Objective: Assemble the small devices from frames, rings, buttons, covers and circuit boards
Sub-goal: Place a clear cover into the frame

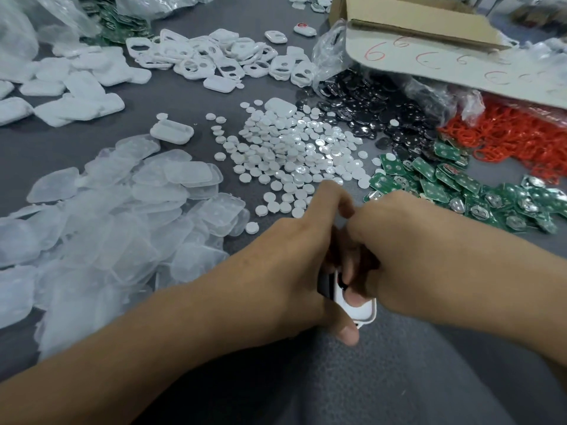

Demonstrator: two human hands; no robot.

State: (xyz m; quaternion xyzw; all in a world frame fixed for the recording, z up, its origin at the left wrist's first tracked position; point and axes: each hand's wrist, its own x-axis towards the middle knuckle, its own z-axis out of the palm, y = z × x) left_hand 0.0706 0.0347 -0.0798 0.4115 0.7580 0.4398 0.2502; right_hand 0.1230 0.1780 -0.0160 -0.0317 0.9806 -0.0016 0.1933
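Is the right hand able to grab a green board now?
Probably yes: the green boards lie just beyond the right hand with nothing between, but it must first release the white frame.

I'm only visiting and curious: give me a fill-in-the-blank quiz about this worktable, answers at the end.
The rings piled at far right are ___ in colour. The circuit boards are ___ in colour. The left hand and right hand together hold one ___ plastic part. Missing words: red; green; white.
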